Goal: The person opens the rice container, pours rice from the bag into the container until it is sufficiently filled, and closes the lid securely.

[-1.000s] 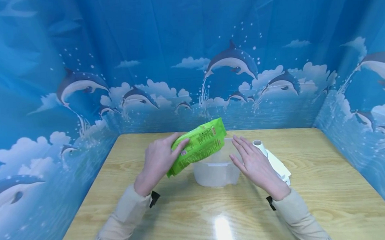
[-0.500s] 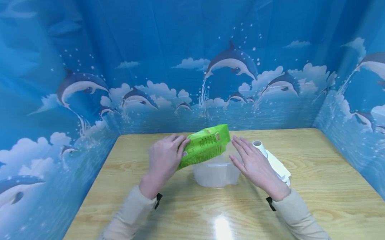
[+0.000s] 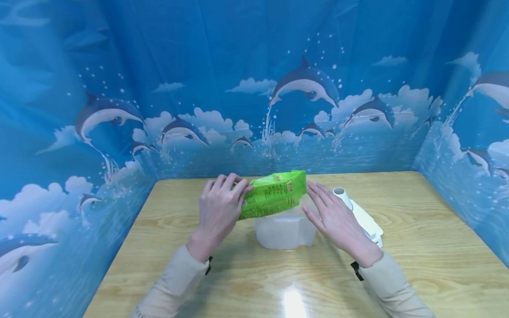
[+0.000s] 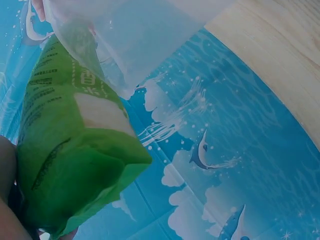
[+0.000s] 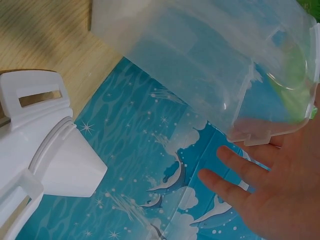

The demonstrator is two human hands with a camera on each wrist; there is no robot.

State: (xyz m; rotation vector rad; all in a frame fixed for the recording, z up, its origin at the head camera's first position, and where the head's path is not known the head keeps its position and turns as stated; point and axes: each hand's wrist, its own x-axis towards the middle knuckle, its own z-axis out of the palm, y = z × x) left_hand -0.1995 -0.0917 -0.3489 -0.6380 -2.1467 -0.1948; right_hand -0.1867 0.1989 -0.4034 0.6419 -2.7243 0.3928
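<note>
My left hand (image 3: 220, 205) grips the near end of a green rice bag (image 3: 275, 193), thumb toward me and fingers over the top. The bag lies nearly level above a translucent plastic container (image 3: 285, 232), its far end pointing right. In the left wrist view, the bag's folded end (image 4: 95, 165) faces the camera, and printing and a pale window run along its side. My right hand (image 3: 334, 217) is held at the container's right side with straight fingers. The right wrist view has those fingers beside the clear wall (image 5: 200, 60), with green showing through at its mouth.
A white plastic piece with a round tube (image 3: 361, 216) lies behind my right hand; in the right wrist view it has a cone (image 5: 70, 165) and slotted handles. The wooden table (image 3: 429, 246) meets a blue dolphin-print curtain (image 3: 251, 83) at the back and sides.
My left hand has rolled over and shifted slightly right, bringing the bag from a steep slant to nearly level, its far end lower and further right. My right hand has stayed in place.
</note>
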